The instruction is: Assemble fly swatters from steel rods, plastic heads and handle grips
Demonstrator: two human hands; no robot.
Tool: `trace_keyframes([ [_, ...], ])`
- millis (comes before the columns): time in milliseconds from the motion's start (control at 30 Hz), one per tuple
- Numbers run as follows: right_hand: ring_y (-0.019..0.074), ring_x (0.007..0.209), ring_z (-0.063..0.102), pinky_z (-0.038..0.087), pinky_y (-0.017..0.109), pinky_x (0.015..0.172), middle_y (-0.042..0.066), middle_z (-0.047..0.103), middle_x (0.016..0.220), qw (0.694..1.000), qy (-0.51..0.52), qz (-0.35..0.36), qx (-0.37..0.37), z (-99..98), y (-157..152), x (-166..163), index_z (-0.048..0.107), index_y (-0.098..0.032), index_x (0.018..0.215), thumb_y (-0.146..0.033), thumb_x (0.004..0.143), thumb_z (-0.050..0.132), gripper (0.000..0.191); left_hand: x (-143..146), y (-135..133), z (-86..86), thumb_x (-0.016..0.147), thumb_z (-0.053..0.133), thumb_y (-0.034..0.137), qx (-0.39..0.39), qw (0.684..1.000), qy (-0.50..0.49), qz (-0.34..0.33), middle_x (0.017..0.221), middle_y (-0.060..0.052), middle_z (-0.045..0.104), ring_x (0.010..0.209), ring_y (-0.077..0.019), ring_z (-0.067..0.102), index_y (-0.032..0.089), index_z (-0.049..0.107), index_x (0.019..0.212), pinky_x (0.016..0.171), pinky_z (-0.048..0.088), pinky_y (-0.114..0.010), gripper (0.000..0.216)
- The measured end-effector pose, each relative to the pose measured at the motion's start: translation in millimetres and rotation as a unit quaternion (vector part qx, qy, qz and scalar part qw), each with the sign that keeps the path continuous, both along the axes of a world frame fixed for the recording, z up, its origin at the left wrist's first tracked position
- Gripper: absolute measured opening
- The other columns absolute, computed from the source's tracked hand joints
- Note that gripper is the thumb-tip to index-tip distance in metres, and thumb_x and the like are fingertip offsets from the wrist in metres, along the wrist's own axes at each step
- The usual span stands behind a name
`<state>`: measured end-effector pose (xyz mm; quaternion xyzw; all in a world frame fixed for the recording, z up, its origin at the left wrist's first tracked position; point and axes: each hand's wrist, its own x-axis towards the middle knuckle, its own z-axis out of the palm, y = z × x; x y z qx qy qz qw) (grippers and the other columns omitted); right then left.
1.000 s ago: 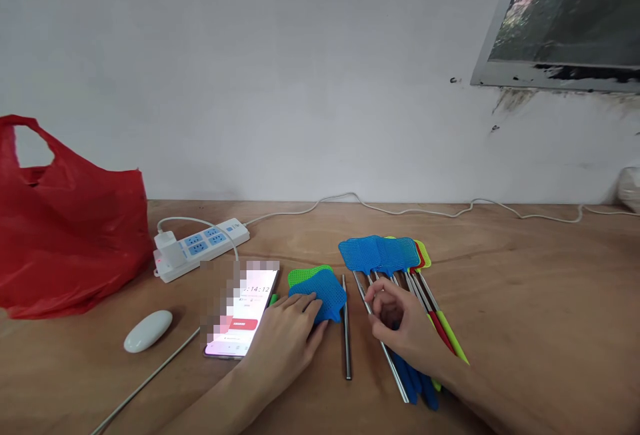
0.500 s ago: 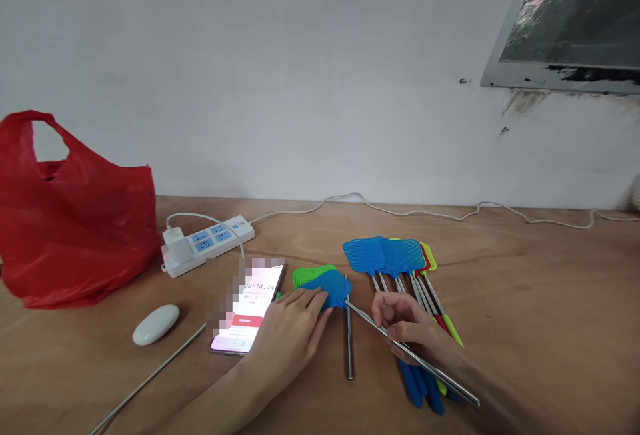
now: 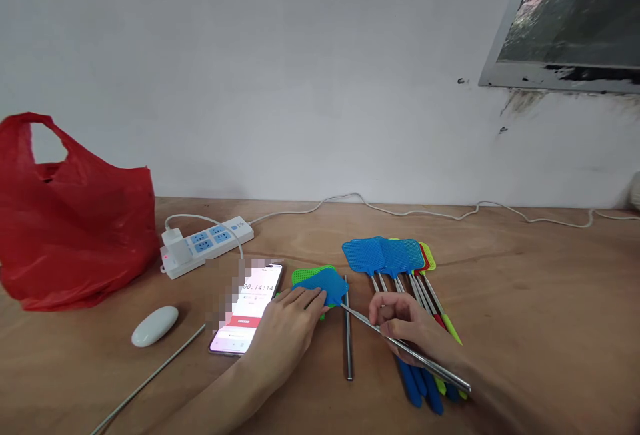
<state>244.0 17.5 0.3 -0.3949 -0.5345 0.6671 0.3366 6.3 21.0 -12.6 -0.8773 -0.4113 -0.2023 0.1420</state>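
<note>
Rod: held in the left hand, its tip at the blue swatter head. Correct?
Not quite: the head view shows the right hand holding the rod, not the left. Its tip is at the blue swatter head.

Plain indoor workspace; home or small workshop, one cannot tell.
A wooden table point(image 3: 540, 301) runs along a pale, marked wall point(image 3: 225, 88) with a grey-framed dark pane point(image 3: 580, 28); a power strip point(image 3: 230, 235), red plastic bag point(image 3: 80, 235) and fly swatters point(image 3: 383, 256) share its top.
</note>
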Motion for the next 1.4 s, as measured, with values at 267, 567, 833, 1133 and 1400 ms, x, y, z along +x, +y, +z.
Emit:
trace_keyframes([
  [267, 0.0032, 0.027, 0.032, 0.024, 0.014, 0.025, -0.012, 0.048, 0.044, 1.000, -0.011, -0.021, -0.005, -5.1, 0, 2, 0.055, -0.020, 0.075, -0.041, 0.069, 0.075, 0.030, -5, -1, 4.8, 0.100, 0.040, 0.008, 0.059, 0.997, -0.007, -0.050, 0.098, -0.007, 0.078, 0.085, -0.0259, 0.071, 0.016, 0.071, 0.105, 0.073, 0.058, -0.040, 0.033],
  [567, 0.0051, 0.033, 0.044, 0.032, 0.014, 0.028, -0.007, 0.059, 0.053, 1.000, -0.006, -0.009, -0.003, -3.7, 2, 6, 0.056, -0.019, 0.079, -0.047, 0.069, 0.082, 0.039, -8, 5, 10.3, 0.102, 0.041, 0.012, 0.055, 0.994, -0.057, -0.075, 0.094, -0.006, 0.077, 0.083, -0.0225, 0.069, 0.018, 0.071, 0.098, 0.076, 0.053, -0.038, 0.031],
  [833, 0.0036, 0.035, 0.045, 0.033, 0.014, 0.030, -0.007, 0.058, 0.063, 0.998, 0.032, -0.001, 0.051, -7.2, 1, 9, 0.056, -0.020, 0.082, -0.043, 0.072, 0.083, 0.037, -4, 3, 21.2, 0.102, 0.050, 0.026, 0.010, 0.980, -0.194, -0.038, 0.110, -0.005, 0.072, 0.105, -0.0256, 0.062, 0.023, 0.068, 0.101, 0.093, 0.044, -0.046, 0.018],
  [1133, 0.0033, 0.034, 0.038, 0.030, 0.014, 0.031, -0.011, 0.046, 0.053, 0.996, 0.033, 0.036, 0.073, -13.4, -1, 10, 0.055, -0.020, 0.082, -0.043, 0.073, 0.083, 0.037, -5, 5, 17.7, 0.102, 0.044, 0.045, -0.162, 0.922, -0.340, 0.090, 0.137, -0.011, 0.058, 0.122, -0.0284, 0.057, 0.024, 0.042, 0.142, 0.094, 0.052, -0.046, 0.045],
  [1400, 0.0031, 0.036, 0.035, 0.028, 0.014, 0.034, -0.011, 0.045, 0.050, 0.997, 0.020, 0.008, 0.074, -11.8, -5, 6, 0.057, -0.020, 0.077, -0.042, 0.073, 0.082, 0.033, -7, 11, 11.9, 0.100, 0.046, 0.042, -0.133, 0.932, -0.328, 0.073, 0.136, -0.012, 0.060, 0.121, -0.0281, 0.059, 0.022, 0.047, 0.140, 0.099, 0.049, -0.046, 0.044],
])
